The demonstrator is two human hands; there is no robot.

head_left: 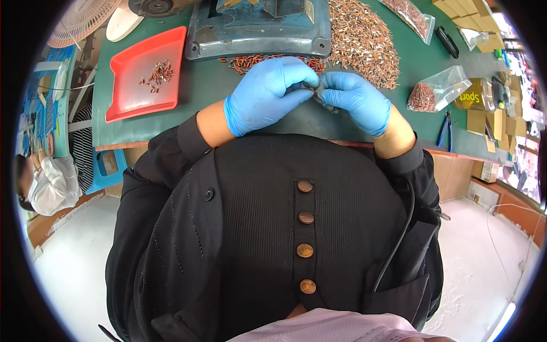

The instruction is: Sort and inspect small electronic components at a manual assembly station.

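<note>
- The left hand (265, 94) and right hand (356, 100), both in blue gloves, meet fingertip to fingertip above the near edge of the green counter (194, 91); each grip is pinched together on a small dark part (312, 87), too small to make out.
- Held close to the body, the part likely stays steady for fine fingerwork.
- A heap of small reddish pieces (362, 37) lies just beyond the hands, within easy reach.
- A red tray (122, 94) holding a few pieces sits toward the left edge.
- Blue pliers (445, 131) rest near the right edge.
</note>
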